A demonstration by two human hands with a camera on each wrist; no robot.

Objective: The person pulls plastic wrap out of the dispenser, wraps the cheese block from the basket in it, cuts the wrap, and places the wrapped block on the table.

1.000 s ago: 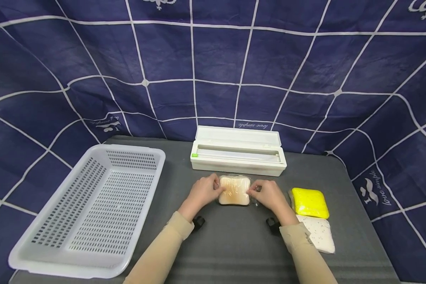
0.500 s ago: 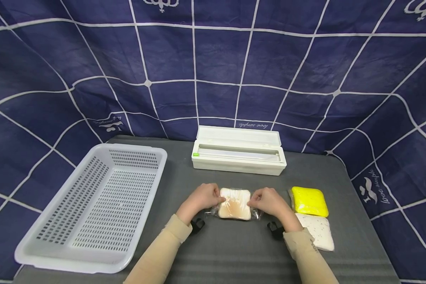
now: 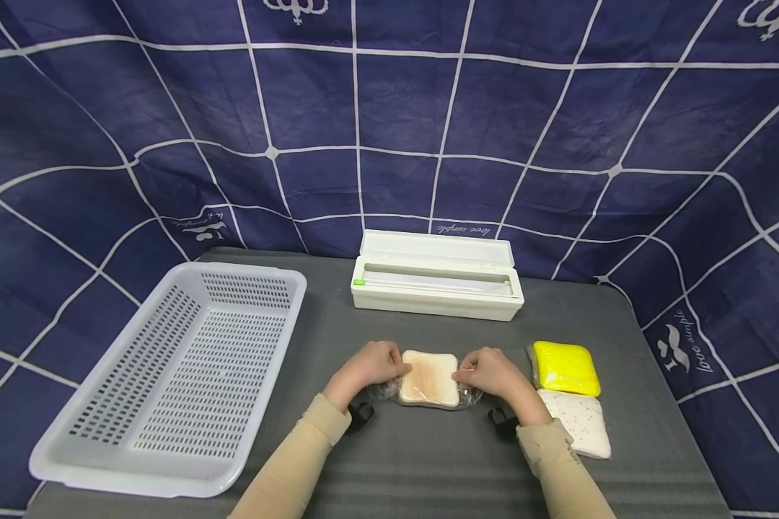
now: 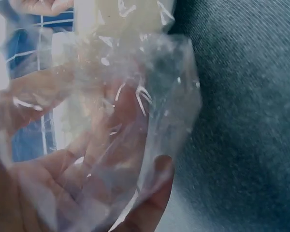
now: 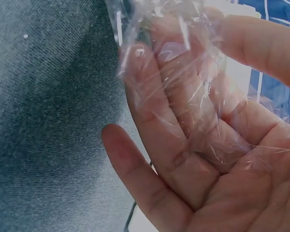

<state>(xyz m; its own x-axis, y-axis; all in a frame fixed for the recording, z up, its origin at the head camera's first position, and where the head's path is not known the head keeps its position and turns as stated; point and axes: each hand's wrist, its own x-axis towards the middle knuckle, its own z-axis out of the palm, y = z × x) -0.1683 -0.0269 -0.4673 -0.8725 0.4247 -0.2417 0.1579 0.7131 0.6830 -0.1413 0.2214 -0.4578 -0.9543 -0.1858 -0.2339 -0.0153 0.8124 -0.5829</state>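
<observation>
A toast-like slice of bread (image 3: 430, 378), white with a light-brown middle, is wrapped in clear cling film (image 4: 176, 82) above the grey table. My left hand (image 3: 374, 364) grips its left edge with thumb and fingers. On the opposite edge my right hand (image 3: 490, 373) holds it the same way. Loose film ends stick out at both sides. Crinkled cling film (image 5: 198, 104) lies over the right fingers in the right wrist view, and the left fingers also show through film. The underside of the slice is hidden.
Behind the hands stands a white cling film dispenser (image 3: 436, 304), lid raised, with a green slider at its left. A white perforated basket (image 3: 292, 317) is at the left. To the right lie a yellow wrapped slice (image 3: 566, 368) and a speckled white slice (image 3: 578, 424), touching.
Both hands have brought the wrapped slice nearer to the person, away from the dispenser. Its face shows less glare now. The dispenser, basket and right-hand slices stay in place.
</observation>
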